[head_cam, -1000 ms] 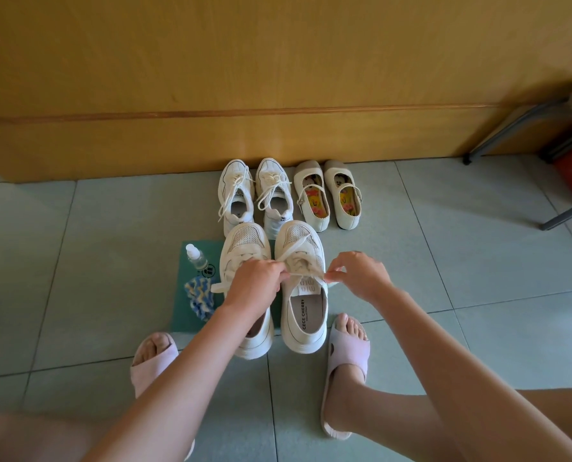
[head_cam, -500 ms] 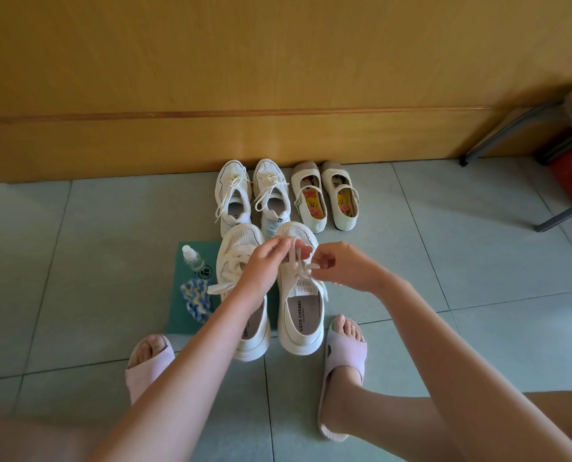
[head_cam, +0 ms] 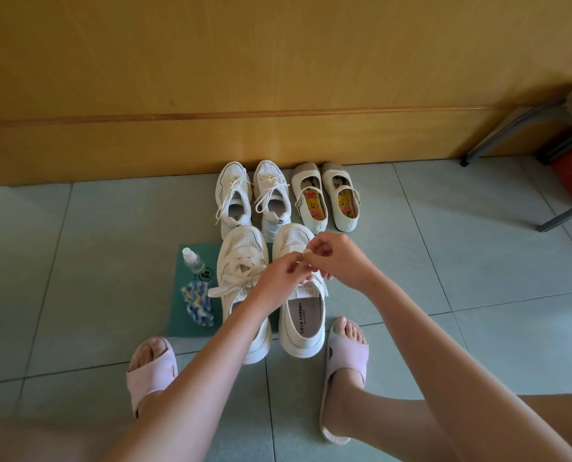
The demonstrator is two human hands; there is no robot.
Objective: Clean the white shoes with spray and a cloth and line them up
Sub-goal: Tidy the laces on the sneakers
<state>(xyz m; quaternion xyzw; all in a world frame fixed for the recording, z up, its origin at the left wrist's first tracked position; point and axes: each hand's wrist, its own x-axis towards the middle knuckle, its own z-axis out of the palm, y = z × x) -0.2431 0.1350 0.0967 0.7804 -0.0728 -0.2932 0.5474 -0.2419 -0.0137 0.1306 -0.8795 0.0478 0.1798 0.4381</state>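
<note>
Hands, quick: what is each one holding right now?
Left hand: pinches the lace of the sneaker with the lettered insole.
Right hand: pinches the same lace.

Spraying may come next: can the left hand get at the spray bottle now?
Probably yes: the bottle stands uncovered on the mat, beside the near sneaker. But the left hand pinches a lace and must let go first.

I count six white shoes on the floor: two laced trainers, two strap flats, two mesh sneakers. Alongside: one spray bottle, one cloth, one green mat, two pink slippers.
</note>
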